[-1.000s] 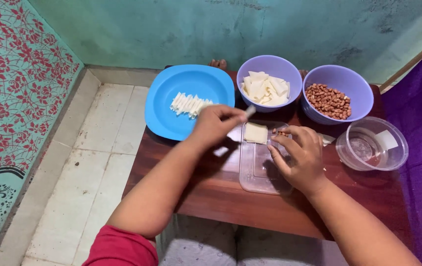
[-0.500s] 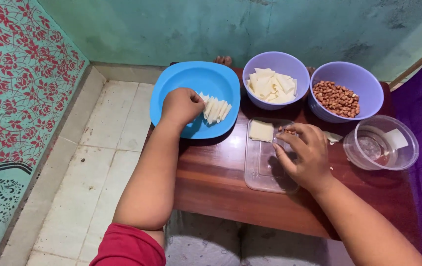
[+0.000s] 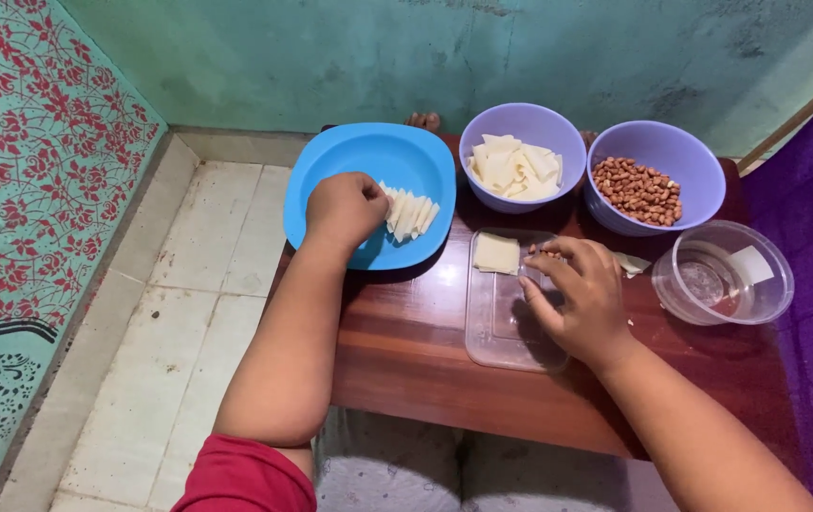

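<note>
**L hand at blue plate, R hand over clear tray**

L hand (image 3: pixel 345 209) sits on the blue plate (image 3: pixel 330 171), fingers curled in, knuckles up, touching the left end of a row of pale folded wrappers (image 3: pixel 410 213). Can't tell if it's pinching one, fingertips are hidden under the hand. R hand (image 3: pixel 577 299) rests over the clear plastic tray (image 3: pixel 492 337) on the wooden table (image 3: pixel 406 351), fingers bent & loosely pressed together at the tips; something small & brownish at the fingertips, too small to tell what. One flat pale square wrapper (image 3: pixel 496 253) lies in the tray's far end, just beside R fingers, not touching.

Vs 0.5 s ago: L hand was already on the plate at the row's left end, now about the same spot w/ fingers tucked a bit more toward the row. Vs 1.0 s ago: L hand was over the tray next to R hand, so it's gone across to the plate. R hand barely shifted, tray & square wrapper same place.

Behind the tray: purple bowl of wrapper squares (image 3: pixel 518 171), purple bowl of peanuts (image 3: pixel 639 190). Round clear container (image 3: pixel 724 275) to the right, a pale scrap inside. Tiled floor (image 3: pixel 179 284) left of table
</note>
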